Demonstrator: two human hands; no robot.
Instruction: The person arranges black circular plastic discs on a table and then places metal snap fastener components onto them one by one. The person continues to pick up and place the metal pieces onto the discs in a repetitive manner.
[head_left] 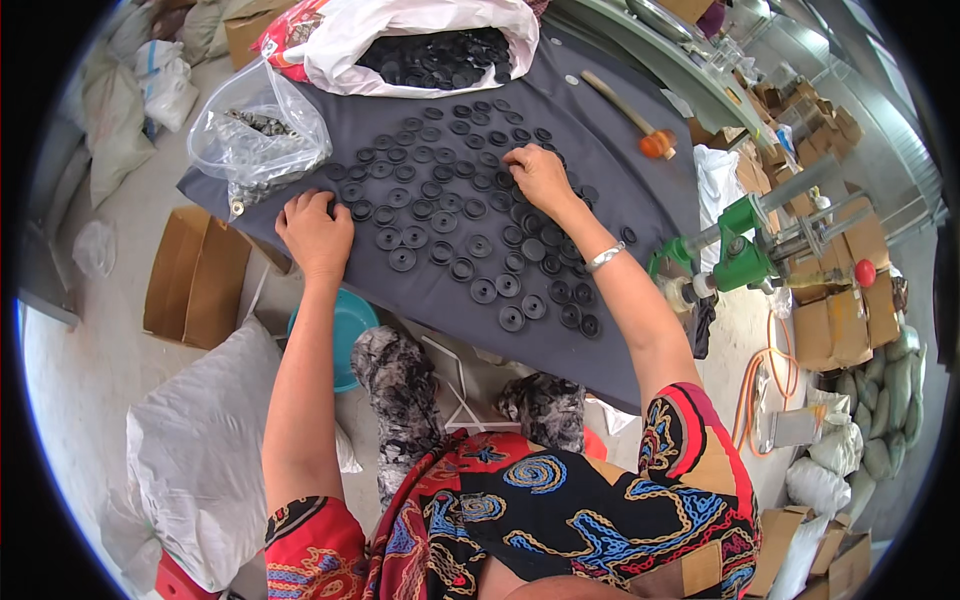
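Seated person, head view looking down, both bare hands over a desk (620, 200) covered in dark grey cloth. Many black round discs (450, 215) lie spread flat across the cloth in loose rows, most with a raised centre ring, some touching, some apart.

Left hand (315, 232) rests palm down at the left edge of the spread, fingers curled over the discs nearest the clear plastic bag (255, 140); cannot tell whether its grip holds a disc or just presses on them. Right hand (540, 175) sits palm down in the upper right part of the spread, fingertips bent onto discs there; grip not readable either, fingers hide what is under them. Silver bracelet (605, 257) on the right wrist.

Clear bag sits at the desk's left corner, just beside the left hand, with small dark metal bits inside. A white sack (400, 45) lies open at the far edge, full of more black discs. A wooden-handled mallet (630, 115) with an orange head lies on the cloth at the far right, well apart from both hands. A green hand press (745, 255) is clamped at the desk's right side.

Below the desk: a teal basin (345, 325), a brown cardboard box (195, 275) on the floor at left, a large white sack (200, 450) near the person's left elbow.
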